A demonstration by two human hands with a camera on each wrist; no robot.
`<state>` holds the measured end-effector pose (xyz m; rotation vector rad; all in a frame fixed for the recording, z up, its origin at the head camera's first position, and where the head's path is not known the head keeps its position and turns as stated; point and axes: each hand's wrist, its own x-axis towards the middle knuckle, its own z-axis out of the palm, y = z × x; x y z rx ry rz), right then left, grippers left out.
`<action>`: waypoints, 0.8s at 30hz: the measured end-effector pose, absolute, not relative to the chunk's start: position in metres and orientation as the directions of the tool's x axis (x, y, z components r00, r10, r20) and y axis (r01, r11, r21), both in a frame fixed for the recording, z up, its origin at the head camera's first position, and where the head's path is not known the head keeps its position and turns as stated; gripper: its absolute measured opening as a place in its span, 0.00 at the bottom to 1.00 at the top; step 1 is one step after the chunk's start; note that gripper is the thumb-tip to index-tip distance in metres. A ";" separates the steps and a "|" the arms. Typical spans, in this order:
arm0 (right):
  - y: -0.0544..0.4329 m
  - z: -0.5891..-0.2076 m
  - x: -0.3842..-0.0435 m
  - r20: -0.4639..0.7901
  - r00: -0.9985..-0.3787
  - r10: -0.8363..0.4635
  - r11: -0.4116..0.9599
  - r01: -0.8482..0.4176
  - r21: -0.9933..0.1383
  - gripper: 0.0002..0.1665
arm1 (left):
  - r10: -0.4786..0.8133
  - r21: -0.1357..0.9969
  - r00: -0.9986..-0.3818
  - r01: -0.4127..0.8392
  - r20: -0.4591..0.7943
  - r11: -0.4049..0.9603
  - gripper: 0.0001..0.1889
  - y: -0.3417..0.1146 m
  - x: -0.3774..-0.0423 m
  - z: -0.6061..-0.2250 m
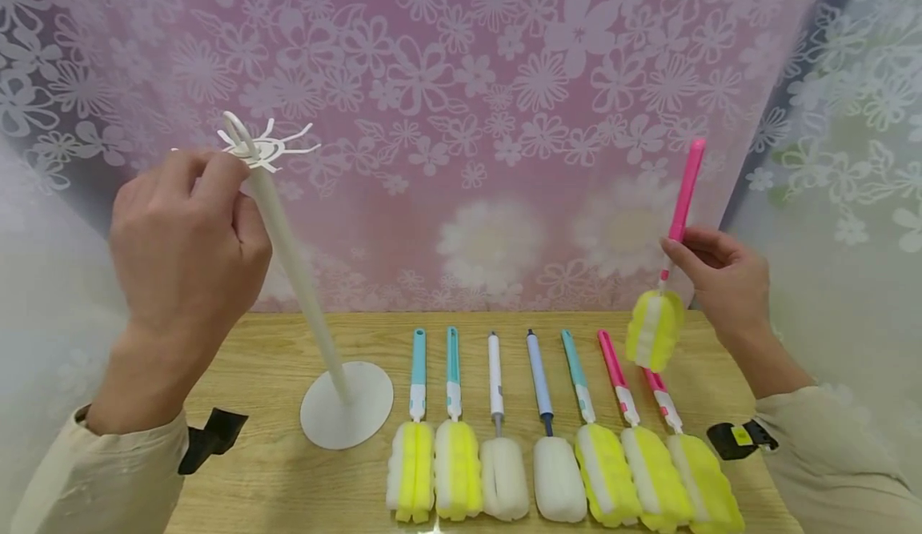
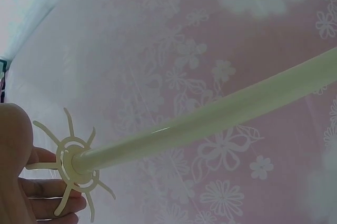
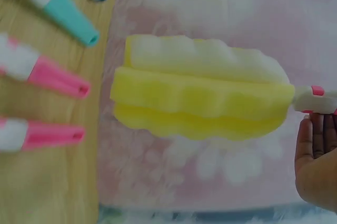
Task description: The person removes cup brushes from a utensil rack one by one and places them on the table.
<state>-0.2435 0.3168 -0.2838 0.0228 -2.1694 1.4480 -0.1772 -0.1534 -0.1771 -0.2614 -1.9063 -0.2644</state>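
My left hand (image 1: 190, 234) grips a white rack stand (image 1: 301, 278) at its top, beside the loop and the ring of thin hooks (image 2: 59, 155). The stand's round base (image 1: 324, 418) is on the table, and its pole looks slanted in the head view. In the right hand (image 1: 727, 286) I pinch a sponge bottle brush (image 1: 654, 332) near the lower part of its pink handle. The handle points up and the yellow-and-white sponge head hangs down, above the table's back edge. In the right wrist view the ribbed sponge (image 3: 205, 95) shows clearly, apart from everything else.
Several sponge brushes lie in a row on the wooden table (image 1: 252, 374), heads towards me: teal-handled ones (image 1: 418, 362), a white one (image 1: 494, 374), a blue one (image 1: 538, 374) and pink ones (image 1: 612, 362). A floral pink curtain (image 1: 490, 158) hangs behind the table.
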 end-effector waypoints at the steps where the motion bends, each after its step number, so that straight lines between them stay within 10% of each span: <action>1: 0.327 -0.287 -0.241 0.416 -0.866 0.277 0.436 -0.272 -0.858 0.20 | 0.052 0.058 -0.338 0.307 0.940 0.950 0.13 -0.153 -0.177 -0.177; 17: 0.426 -0.340 -0.207 0.210 -0.927 0.310 0.552 -0.004 -0.834 0.09 | 0.048 0.060 -0.339 0.300 0.940 0.952 0.14 -0.152 -0.176 -0.177; 24: 0.436 -0.362 -0.202 0.157 -0.956 0.246 0.663 0.048 -0.748 0.23 | 0.042 0.068 -0.341 0.304 0.939 0.950 0.13 -0.151 -0.176 -0.178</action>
